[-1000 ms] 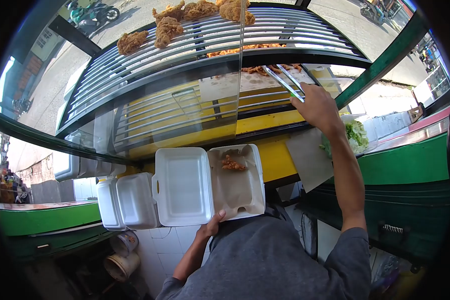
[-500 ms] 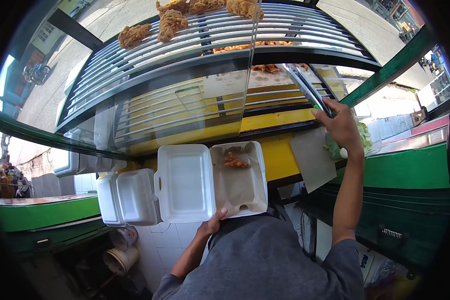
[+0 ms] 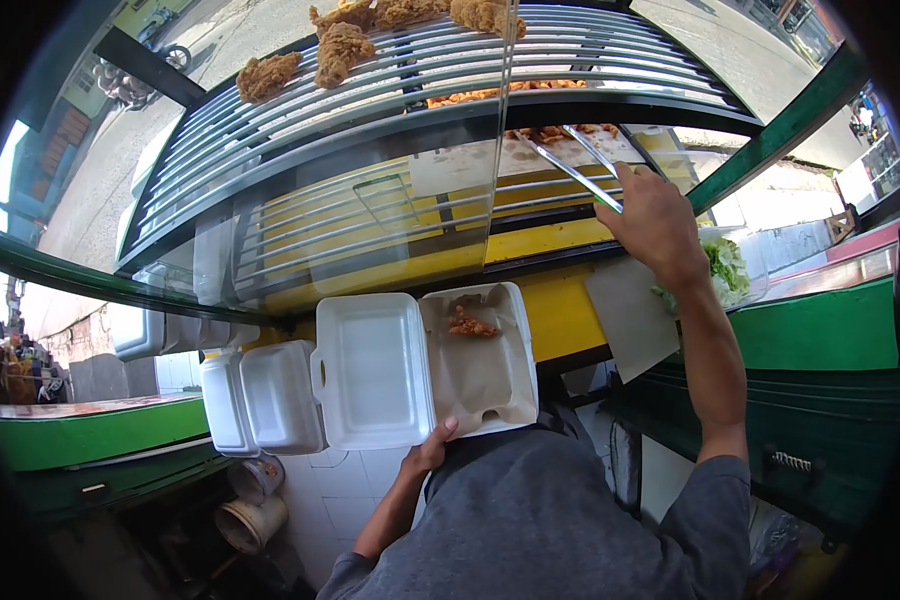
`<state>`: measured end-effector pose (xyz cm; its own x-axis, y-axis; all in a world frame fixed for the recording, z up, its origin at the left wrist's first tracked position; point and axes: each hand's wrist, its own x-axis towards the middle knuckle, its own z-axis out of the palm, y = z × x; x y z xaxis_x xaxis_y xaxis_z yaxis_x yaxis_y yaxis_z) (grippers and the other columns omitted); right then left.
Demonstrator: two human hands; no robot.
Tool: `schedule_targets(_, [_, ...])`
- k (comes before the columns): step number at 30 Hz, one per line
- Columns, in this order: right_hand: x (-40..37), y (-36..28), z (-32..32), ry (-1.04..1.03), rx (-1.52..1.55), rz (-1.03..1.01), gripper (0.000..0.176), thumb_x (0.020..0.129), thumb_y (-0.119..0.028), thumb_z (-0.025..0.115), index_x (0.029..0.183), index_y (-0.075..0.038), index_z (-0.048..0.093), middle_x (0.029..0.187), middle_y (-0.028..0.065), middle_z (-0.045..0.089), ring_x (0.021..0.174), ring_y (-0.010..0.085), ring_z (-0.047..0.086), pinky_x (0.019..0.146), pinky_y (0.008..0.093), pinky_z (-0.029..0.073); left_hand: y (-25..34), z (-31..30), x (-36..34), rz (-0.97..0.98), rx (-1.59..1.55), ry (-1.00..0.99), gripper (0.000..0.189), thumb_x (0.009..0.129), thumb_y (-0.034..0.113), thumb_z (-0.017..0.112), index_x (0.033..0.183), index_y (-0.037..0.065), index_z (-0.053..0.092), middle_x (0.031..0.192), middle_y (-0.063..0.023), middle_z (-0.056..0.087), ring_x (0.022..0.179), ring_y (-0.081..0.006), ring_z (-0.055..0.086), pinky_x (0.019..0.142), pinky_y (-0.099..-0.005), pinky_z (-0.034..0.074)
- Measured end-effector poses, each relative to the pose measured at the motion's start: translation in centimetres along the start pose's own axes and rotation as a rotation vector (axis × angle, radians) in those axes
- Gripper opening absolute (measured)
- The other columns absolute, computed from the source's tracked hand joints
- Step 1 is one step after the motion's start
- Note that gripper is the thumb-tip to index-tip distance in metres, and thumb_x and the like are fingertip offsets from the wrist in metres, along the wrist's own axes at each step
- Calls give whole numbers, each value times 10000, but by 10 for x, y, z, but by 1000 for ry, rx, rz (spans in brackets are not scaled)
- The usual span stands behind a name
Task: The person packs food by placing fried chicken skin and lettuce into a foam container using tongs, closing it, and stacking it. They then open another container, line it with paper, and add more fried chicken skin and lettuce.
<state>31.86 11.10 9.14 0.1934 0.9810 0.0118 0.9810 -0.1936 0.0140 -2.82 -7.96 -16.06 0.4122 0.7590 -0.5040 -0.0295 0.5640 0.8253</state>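
Two hands work at a street-side glass display case [image 3: 370, 220] of fried chicken. The left hand [image 3: 430, 455] grips the near edge of an open foam box [image 3: 375, 370], thumb over the rim, holding it level just below the case. One small fried piece [image 3: 467, 323] lies in the box's right half, toward its far side. The right hand [image 3: 655, 225] is raised to the case's middle shelf, closed round the handle of metal tongs [image 3: 570, 165]. The arms of the tongs stand apart, and their tips point at browned pieces [image 3: 550, 132] on that shelf. Larger fried chicken [image 3: 340, 50] sits on the top rack [image 3: 590, 50]. Closed foam boxes [image 3: 255, 400] are stacked just left of the open one. Lettuce [image 3: 725, 270] lies beyond the right wrist, beside a paper sheet [image 3: 630, 315].
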Motion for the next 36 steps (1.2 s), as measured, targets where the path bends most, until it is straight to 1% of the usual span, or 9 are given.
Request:
schedule_targets(7, [-6, 9, -10, 42, 103, 26, 384, 884, -299, 618, 1156, -29, 600, 1000, 181, 642, 961, 349, 643, 865, 449, 510, -13, 0, 4, 55, -35, 41, 646, 905, 504, 519, 1241, -47, 558, 1213, -162, 586, 1131, -278, 519, 1027, -362, 360])
schedule_targets(13, [-7, 19, 0, 52, 189, -17, 393, 880, -274, 627, 1175, -15, 609, 964, 192, 657, 916, 359, 645, 816, 445, 506, -1, 0, 5, -47, 6, -45, 629, 926, 492, 497, 1247, -45, 557, 1222, -156, 585, 1146, -274, 516, 1037, -356, 350])
schedule_targets(19, [-18, 63, 13, 41, 648, -52, 449, 879, -258, 673, 1212, 36, 608, 769, 109, 641, 699, 158, 575, 675, 327, 469, 2, -1, 4, -16, 14, -60, 621, 926, 498, 497, 1229, -38, 577, 1196, -151, 598, 1125, -262, 525, 1020, -349, 364])
schedule_targets(20, [-27, 67, 10, -8, 757, -13, 461, 878, -240, 690, 1232, 41, 602, 754, 37, 613, 682, 74, 491, 604, 258, 433, -3, -4, 4, -19, -1, -70, 622, 920, 504, 505, 1219, -35, 584, 1186, -148, 603, 1115, -260, 530, 1012, -348, 370])
schedule_targets(25, [-87, 110, 0, -455, 980, 134, 457, 828, -168, 747, 1224, 20, 622, 845, 5, 643, 670, 10, 522, 579, 157, 402, -23, -12, 2, -70, -25, -78, 615, 892, 521, 545, 1172, -22, 617, 1143, -134, 619, 1069, -252, 550, 974, -347, 400])
schedule_targets(28, [-112, 97, 4, -637, 1136, 61, 489, 780, -153, 786, 1210, 18, 628, 854, 33, 663, 705, 56, 578, 624, 203, 456, -17, -9, 2, -103, -43, -103, 605, 888, 513, 554, 1169, -19, 615, 1134, -134, 618, 1063, -251, 550, 973, -347, 399])
schedule_targets(30, [-117, 79, 8, -646, 1035, -121, 508, 747, -153, 808, 1191, 22, 634, 875, 71, 680, 724, 111, 606, 652, 250, 476, -13, -8, 0, -82, -65, -89, 595, 887, 498, 555, 1177, -19, 606, 1140, -132, 616, 1067, -248, 547, 971, -345, 399])
schedule_targets(32, [-120, 58, 3, -638, 880, -277, 514, 705, -143, 818, 1151, 38, 642, 891, 138, 678, 750, 228, 631, 702, 332, 492, -7, -10, 0, -70, -65, -115, 609, 881, 487, 545, 1219, -20, 572, 1181, -133, 600, 1104, -249, 537, 996, -349, 378])
schedule_targets(36, [-122, 36, 3, -479, 738, -292, 495, 670, -105, 800, 1131, 16, 666, 829, 146, 649, 688, 262, 617, 649, 335, 484, -4, -13, 2, -74, -89, -139, 653, 872, 467, 527, 1299, -27, 507, 1268, -141, 566, 1179, -255, 517, 1054, -357, 331])
